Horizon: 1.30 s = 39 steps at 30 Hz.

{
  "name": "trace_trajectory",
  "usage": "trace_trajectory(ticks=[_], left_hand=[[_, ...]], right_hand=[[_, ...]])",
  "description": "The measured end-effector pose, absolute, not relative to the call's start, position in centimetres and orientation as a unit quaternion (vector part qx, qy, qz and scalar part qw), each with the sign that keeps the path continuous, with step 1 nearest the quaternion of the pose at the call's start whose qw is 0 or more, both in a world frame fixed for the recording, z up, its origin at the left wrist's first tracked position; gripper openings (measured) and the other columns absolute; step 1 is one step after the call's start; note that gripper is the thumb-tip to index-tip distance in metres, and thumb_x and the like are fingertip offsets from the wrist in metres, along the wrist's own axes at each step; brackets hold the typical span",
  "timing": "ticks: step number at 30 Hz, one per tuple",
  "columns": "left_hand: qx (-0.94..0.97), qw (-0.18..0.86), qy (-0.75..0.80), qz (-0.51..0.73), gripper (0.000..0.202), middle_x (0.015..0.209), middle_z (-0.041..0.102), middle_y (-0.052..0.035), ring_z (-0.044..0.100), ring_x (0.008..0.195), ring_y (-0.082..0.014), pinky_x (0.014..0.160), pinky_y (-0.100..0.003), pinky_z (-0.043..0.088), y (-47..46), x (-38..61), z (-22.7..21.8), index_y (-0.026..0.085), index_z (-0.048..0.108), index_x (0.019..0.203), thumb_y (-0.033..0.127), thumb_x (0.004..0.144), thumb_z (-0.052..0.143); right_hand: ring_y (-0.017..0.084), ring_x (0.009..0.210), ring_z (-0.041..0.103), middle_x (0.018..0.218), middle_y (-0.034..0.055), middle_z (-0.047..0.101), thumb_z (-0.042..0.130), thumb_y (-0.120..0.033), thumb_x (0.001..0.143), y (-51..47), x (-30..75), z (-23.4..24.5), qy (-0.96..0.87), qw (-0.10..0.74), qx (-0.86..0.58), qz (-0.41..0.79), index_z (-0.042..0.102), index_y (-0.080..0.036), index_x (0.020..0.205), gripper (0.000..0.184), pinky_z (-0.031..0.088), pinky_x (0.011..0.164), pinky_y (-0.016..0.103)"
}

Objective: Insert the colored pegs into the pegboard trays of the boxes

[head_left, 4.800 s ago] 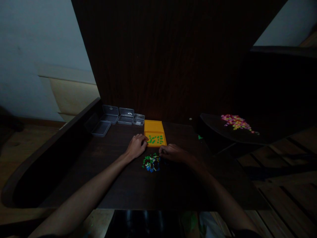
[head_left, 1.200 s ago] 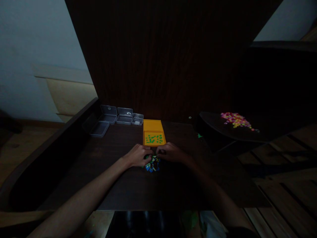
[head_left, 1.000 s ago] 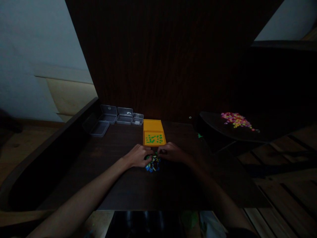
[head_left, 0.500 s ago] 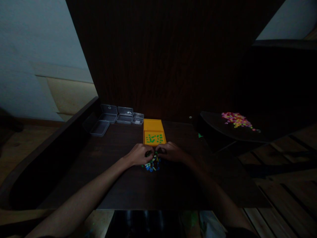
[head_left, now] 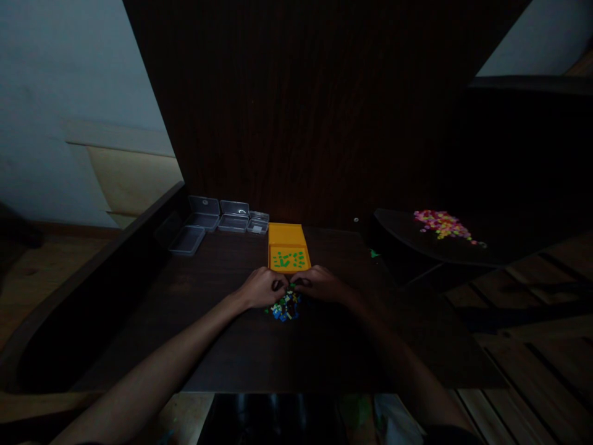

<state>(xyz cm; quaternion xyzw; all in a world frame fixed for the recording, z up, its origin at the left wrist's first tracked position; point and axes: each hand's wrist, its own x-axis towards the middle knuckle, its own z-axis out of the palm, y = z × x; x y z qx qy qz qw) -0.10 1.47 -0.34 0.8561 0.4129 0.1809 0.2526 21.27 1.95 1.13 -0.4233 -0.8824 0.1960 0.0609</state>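
Over a small pile of mixed toy bricks [head_left: 285, 309] in blue, white, yellow and green, my two hands are close together. My left hand [head_left: 265, 288] is curled in a pinch at the pile's upper left; anything in its fingertips is too small to make out. From the right, my right hand [head_left: 319, 284] also pinches, with a small green brick [head_left: 293, 285] showing at its fingertips. Just beyond the hands lies an open yellow box [head_left: 286, 233]. Several green bricks [head_left: 283, 262] are spread out in its near half.
Open clear plastic cases [head_left: 188, 241] line the back left of the dark wooden table [head_left: 222, 364]. A heap of pink, yellow and red pieces [head_left: 442, 224] rests on a dark surface at the right. Tall dark panels rise at the back and left.
Both hands stay in nearly the same place over the pile. The fingers have shifted slightly, and the green brick between them shows a little more plainly.
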Motion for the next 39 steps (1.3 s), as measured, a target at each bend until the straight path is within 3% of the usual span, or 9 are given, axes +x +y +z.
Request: trace_trajectory(ticks=[5, 11, 24, 28, 35, 39], left_hand=[[0.859, 0.246, 0.410, 0.183, 0.024, 0.059, 0.063, 0.0026, 0.056, 0.053, -0.0107, 0.053, -0.019, 0.037, 1.4, -0.1, -0.3, 0.021, 0.074, 0.087, 0.017, 0.074, 0.055], [0.858, 0.248, 0.412, 0.182, 0.017, 0.061, 0.064, 0.0017, 0.057, 0.055, -0.0109, 0.054, -0.019, 0.037, 1.4, 0.0, -0.4, 0.021, 0.074, 0.082, 0.025, 0.078, 0.058], [0.858, 0.253, 0.407, 0.185, 0.016, 0.060, 0.062, 0.0026, 0.054, 0.053, -0.0093, 0.052, -0.019, 0.034, 1.7, 0.0, -0.7, 0.020, 0.072, 0.079, 0.022, 0.078, 0.056], [0.857, 0.261, 0.408, 0.178, 0.017, 0.060, 0.062, 0.0026, 0.055, 0.053, -0.0095, 0.053, -0.019, 0.035, 1.8, 0.0, -0.6, 0.019, 0.071, 0.078, 0.021, 0.079, 0.055], [0.856, 0.284, 0.385, 0.195, 0.018, 0.056, 0.058, 0.0032, 0.053, 0.052, -0.0098, 0.053, -0.018, 0.036, 1.8, -0.1, -0.6, 0.018, 0.068, 0.081, 0.023, 0.084, 0.052], [0.850, 0.287, 0.383, 0.221, 0.019, 0.056, 0.058, 0.0035, 0.053, 0.052, -0.0095, 0.053, -0.018, 0.037, 1.8, -0.2, -0.6, 0.017, 0.068, 0.087, 0.025, 0.086, 0.051]], right_hand=[[0.013, 0.068, 0.055, 0.073, -0.0005, 0.064, 0.063, -0.032, 0.085, 2.1, 21.6, 0.8, -0.879, 0.056, -0.437, 0.183, 0.070, -0.023, 0.105, 0.023, 0.034, 0.063, 0.023], [0.014, 0.072, 0.055, 0.074, 0.0003, 0.064, 0.065, -0.043, 0.084, 1.9, 21.6, 0.4, -0.866, 0.055, -0.471, 0.160, 0.071, -0.023, 0.098, 0.025, 0.034, 0.067, 0.024], [0.014, 0.066, 0.054, 0.068, 0.0002, 0.063, 0.064, -0.030, 0.085, 1.6, 20.6, 0.3, -0.866, 0.075, -0.468, 0.161, 0.071, -0.020, 0.092, 0.013, 0.033, 0.064, 0.025], [0.014, 0.069, 0.054, 0.069, 0.0004, 0.063, 0.064, -0.029, 0.085, 1.6, 20.8, 0.6, -0.870, 0.072, -0.465, 0.151, 0.071, -0.020, 0.091, 0.013, 0.033, 0.066, 0.024], [0.009, 0.055, 0.048, 0.062, -0.0018, 0.060, 0.060, -0.027, 0.086, 3.2, 21.5, 2.5, -0.859, 0.102, -0.458, 0.204, 0.071, -0.016, 0.089, 0.017, 0.030, 0.057, 0.021], [0.010, 0.058, 0.053, 0.067, 0.0012, 0.065, 0.060, -0.026, 0.085, 4.9, 21.0, 2.8, -0.847, 0.130, -0.486, 0.174, 0.073, -0.014, 0.089, 0.018, 0.032, 0.057, 0.021]])
